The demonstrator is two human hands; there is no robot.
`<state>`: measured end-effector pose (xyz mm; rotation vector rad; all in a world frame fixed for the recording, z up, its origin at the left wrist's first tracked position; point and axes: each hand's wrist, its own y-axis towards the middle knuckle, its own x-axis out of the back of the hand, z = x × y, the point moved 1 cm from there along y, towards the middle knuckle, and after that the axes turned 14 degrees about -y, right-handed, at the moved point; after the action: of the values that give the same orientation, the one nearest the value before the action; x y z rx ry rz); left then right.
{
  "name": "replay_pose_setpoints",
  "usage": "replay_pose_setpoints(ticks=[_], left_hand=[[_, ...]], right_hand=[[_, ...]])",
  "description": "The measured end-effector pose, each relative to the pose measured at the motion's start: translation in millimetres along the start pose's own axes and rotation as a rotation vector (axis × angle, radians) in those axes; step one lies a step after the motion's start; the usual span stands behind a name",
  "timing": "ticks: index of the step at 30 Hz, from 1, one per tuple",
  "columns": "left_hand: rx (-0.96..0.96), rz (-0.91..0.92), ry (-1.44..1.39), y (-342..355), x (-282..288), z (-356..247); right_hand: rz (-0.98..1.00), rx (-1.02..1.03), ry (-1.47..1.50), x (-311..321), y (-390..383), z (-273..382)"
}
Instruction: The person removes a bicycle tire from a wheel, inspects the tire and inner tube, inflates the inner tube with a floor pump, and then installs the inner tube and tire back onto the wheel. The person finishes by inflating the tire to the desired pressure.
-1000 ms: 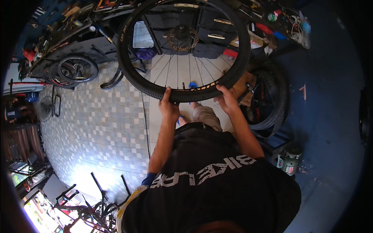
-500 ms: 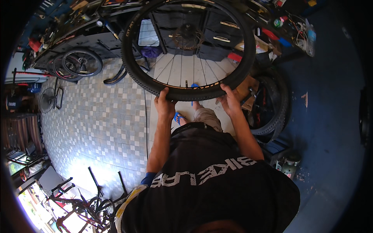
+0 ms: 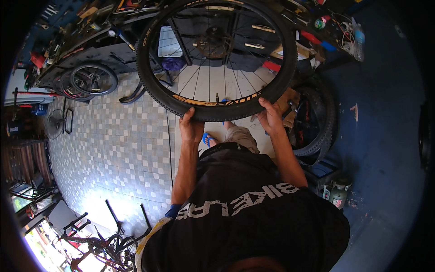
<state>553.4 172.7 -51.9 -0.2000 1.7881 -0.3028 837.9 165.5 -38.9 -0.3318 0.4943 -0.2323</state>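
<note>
A bicycle wheel [image 3: 213,113] with a black knobby tyre is held up in front of me, tilted so its spokes and hub [image 3: 215,35] show. My left hand [image 3: 190,127] grips the near edge of the tyre, thumb on top and fingers underneath. A little to the right, my right hand [image 3: 270,117] clasps the same edge, its thumb pressed near the rim. The fingers under the tyre are mostly hidden. A valve stem stands on the rim's near inner side, between my two hands. The wheel's far edge runs out of the top of the picture.
A cluttered workbench [image 3: 122,29] with tools spans the far side. Other wheels [image 3: 94,78] lean at the far left, and loose tyres [image 3: 321,131] stand against the blue wall at right. A bicycle [image 3: 104,247] stands at lower left on the tiled floor [image 3: 108,131].
The wheel has turned slightly and tilted, bringing its near edge a little lower and to the left. More of the orange rim marking shows. Both hands keep their hold.
</note>
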Motion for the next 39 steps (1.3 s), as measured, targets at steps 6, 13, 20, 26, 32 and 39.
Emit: replay_pose_setpoints(ticks=[6,13,20,26,32,39], left_hand=[[-0.002,-0.134,0.016,1,0,3],[-0.176,-0.343,0.176,17,-8,-11],[-0.227,-0.477,0.485,75,-5,-92],[-0.225,-0.402,0.264,77,7,-85],[-0.16,-0.262,0.166,83,35,-88],[-0.175,-0.392,0.168,92,28,-64]], right_hand=[[-0.013,0.015,0.043,4,7,-9],[-0.124,0.015,0.001,-11,5,-16],[-0.159,-0.02,-0.025,-6,12,-23],[-0.096,-0.044,0.04,-1,13,-18],[-0.027,-0.062,0.076,-1,13,-18],[-0.32,-0.086,0.159,11,36,-14]])
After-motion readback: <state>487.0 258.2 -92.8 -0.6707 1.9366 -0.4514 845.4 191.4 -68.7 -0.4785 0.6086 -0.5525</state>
